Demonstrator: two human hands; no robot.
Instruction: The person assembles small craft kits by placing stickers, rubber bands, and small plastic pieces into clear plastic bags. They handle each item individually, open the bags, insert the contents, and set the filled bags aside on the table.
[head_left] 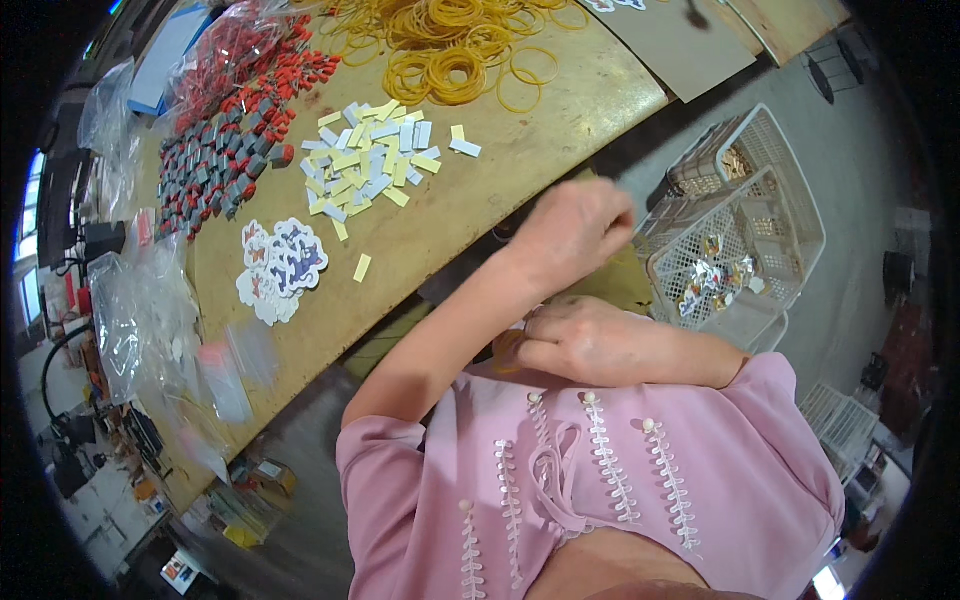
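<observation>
My left hand point(575, 228) is raised beyond the table's near edge, close to the plastic basket point(800, 265). Its fingers are curled and slightly blurred, and whatever they hold is hidden. Lower down, in front of my pink top, my right hand point(585, 340) is closed, with yellow rubber bands point(508, 350) showing at its fingertips. On the table lie a heap of similar yellow rubber bands point(450, 75), a scatter of small yellow and white paper strips point(375, 155), a pile of printed cutout cards point(285, 265) and many small grey and red pieces point(215, 165).
The wooden table point(540, 140) slants across the upper left. Clear plastic bags point(140, 320) lie along its left side. Inside the basket on the floor at right are shiny wrapped packets point(715, 275). Another white crate point(840, 425) stands farther right.
</observation>
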